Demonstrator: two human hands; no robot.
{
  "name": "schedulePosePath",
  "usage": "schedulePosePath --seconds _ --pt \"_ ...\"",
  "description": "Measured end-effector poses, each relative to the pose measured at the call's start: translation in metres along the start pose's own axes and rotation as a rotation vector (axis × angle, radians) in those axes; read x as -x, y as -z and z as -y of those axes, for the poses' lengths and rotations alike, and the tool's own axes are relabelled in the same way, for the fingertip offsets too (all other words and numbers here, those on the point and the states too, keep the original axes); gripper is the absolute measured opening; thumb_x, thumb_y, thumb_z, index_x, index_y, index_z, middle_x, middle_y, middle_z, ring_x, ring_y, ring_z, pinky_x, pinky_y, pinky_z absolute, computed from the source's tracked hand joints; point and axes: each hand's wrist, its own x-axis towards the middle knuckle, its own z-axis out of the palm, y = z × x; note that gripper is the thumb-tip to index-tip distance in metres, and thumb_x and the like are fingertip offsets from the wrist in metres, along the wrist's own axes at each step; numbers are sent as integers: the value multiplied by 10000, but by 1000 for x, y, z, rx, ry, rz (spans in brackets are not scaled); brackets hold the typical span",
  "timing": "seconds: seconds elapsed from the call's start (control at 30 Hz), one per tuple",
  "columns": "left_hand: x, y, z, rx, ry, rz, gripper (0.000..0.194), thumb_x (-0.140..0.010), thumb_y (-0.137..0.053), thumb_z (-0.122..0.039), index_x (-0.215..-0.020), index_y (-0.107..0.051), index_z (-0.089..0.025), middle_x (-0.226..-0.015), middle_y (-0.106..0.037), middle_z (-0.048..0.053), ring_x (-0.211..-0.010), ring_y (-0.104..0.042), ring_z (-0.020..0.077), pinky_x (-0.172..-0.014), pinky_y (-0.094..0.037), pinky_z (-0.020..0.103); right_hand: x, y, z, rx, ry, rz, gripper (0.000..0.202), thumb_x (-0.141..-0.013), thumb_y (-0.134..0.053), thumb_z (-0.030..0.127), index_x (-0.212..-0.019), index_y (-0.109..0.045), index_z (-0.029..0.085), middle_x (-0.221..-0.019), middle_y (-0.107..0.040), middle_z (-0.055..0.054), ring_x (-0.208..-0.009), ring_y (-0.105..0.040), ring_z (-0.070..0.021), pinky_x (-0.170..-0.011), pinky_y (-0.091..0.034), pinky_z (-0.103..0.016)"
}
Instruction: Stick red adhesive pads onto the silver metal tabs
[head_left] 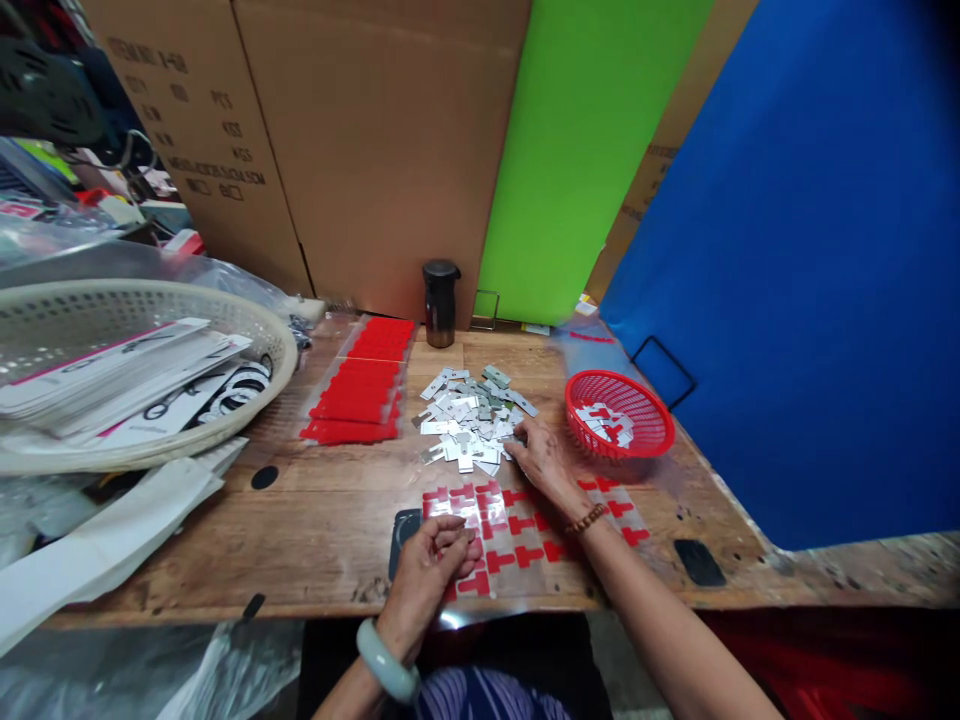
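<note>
Wooden table [330, 520], cardboard boxes [375, 150] behind

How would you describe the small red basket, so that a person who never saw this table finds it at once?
Start at the big blue panel on the right and look where it meets the wooden table. There, beyond the right hand and right of the pile of metal plates, sits the red basket. It alone is round, red mesh; the large basket is cream.

Right hand [544, 462] touches metal plates [471, 415]; left hand [431, 565] holds sticker sheet [525, 530].
</note>
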Motion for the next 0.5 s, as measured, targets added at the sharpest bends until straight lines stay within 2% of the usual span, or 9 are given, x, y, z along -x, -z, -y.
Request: schedulePosePath --seconds 0.17,0.33,0.5 --pt "-1 2 2 -17 -9 -3 444 -603 -764 -327 -932 -547 -123 -839 -678 85 -748 -667 153 -715 -508 258 1 1 0 0 -54 26 130 -591 -598 219 -654 -491 180 -604 -496 45 -592 -459 -125 -564 -346 -239" --pt "0 0 -1 -26 -5 1 446 -614 -758 -324 -948 -545 -120 -877 -678 100 -777 -665 156 -737 -507 264 13 13 1 -82 -135 14 139 -679 -517 270 -786 -486 188 -537 -512 57 -446 -503 -120 -451 -378 -227" --pt "3 -2 -5 -26 3 -9 449 -613 -762 -318 -956 -550 -120 -858 -682 96 -785 -668 163 -734 -513 260 31 31 8 -88 -109 -113 176 -740 -507 297 -878 -528 189 -686 -586 1 -553 -556 -141 -504 -423 -250"
